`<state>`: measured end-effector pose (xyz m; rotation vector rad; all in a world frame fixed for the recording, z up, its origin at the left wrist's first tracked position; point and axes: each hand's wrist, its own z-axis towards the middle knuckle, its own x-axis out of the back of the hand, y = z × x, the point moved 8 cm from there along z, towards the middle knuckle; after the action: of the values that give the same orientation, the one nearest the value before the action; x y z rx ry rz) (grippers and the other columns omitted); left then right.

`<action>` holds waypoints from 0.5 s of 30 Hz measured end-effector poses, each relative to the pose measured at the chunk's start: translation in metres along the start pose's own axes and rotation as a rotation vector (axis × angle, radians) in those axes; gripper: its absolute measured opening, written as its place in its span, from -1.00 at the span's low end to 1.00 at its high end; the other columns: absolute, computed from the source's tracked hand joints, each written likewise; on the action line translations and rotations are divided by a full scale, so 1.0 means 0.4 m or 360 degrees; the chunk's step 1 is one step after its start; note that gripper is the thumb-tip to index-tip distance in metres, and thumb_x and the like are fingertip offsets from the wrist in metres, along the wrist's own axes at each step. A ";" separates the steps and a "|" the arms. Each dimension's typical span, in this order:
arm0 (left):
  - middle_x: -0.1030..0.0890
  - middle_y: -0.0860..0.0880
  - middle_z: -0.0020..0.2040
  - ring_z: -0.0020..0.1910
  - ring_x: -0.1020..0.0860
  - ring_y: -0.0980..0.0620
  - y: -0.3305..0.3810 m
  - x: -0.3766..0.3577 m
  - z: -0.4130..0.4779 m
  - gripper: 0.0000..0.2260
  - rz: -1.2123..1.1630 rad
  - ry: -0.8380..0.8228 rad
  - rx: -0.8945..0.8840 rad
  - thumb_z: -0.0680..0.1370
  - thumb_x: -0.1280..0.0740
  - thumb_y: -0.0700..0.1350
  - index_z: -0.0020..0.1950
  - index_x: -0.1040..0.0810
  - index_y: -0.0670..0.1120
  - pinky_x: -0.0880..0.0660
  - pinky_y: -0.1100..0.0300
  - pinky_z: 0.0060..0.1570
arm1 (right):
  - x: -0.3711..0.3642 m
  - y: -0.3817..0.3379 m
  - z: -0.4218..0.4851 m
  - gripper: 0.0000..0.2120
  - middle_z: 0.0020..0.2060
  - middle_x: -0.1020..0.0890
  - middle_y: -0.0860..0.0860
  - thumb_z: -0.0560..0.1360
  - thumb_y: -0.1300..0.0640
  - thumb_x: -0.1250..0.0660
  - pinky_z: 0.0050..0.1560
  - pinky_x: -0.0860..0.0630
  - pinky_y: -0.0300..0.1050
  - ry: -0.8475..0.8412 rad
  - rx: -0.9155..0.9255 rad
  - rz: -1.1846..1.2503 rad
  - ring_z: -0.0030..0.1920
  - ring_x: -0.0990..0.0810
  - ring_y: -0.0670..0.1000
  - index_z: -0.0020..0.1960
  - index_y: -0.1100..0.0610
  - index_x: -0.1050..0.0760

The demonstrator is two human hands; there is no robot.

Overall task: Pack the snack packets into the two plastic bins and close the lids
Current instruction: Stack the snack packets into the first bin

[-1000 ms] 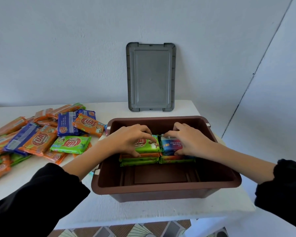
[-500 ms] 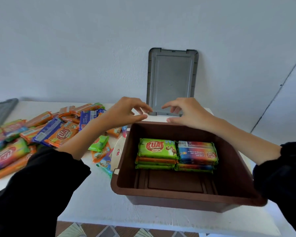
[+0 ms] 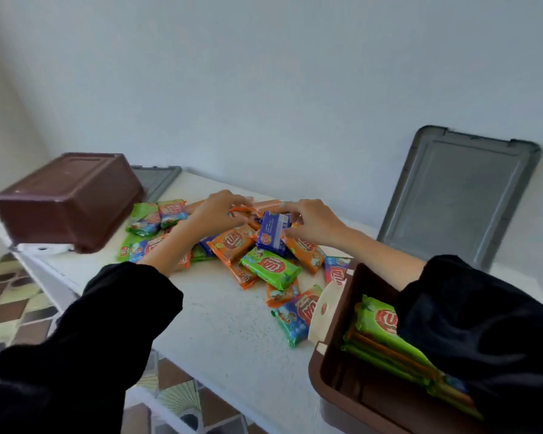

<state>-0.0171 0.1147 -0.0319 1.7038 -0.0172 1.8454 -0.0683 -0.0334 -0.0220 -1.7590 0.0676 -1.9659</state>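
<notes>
A pile of orange, green and blue snack packets point(image 3: 271, 267) lies on the white table point(image 3: 220, 327). Above the far side of the pile, my right hand point(image 3: 314, 222) pinches a blue packet point(image 3: 275, 230) that stands on edge. My left hand point(image 3: 213, 214) curls its fingers round an orange packet point(image 3: 242, 210) beside it. An open brown bin point(image 3: 316, 371) sits at the lower right with a stack of green and orange packets point(image 3: 373, 321) inside, partly hidden by my right sleeve. A second brown bin point(image 3: 66, 195) lies upside down at the far left.
One grey lid point(image 3: 458, 195) leans upright against the wall behind the open bin. Another grey lid point(image 3: 156, 180) lies behind the overturned bin. The table's front edge runs diagonally, with tiled floor point(image 3: 13, 308) below it on the left.
Both hands left the open bin and moved left to the packet pile, where each took hold of a packet. The view swung left, bringing the overturned bin into sight.
</notes>
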 end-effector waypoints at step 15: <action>-0.37 0.01 0.39 0.36 -0.30 -0.05 -0.168 -0.187 -0.027 -0.50 0.0453 -0.0068 0.0267 0.48 -0.33 0.15 0.40 -0.34 0.14 -0.22 -0.11 0.31 | -0.305 0.021 0.055 -0.28 0.34 -0.25 0.18 0.38 -0.11 -0.43 0.20 -0.39 -0.01 -0.0629 -0.0068 -0.0452 0.29 -0.36 0.24 0.46 -0.09 -0.22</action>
<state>0.0011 0.1415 -0.1275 1.9387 -0.1319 2.0645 -0.0396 0.0133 -0.1337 -2.2547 -0.2904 -1.7660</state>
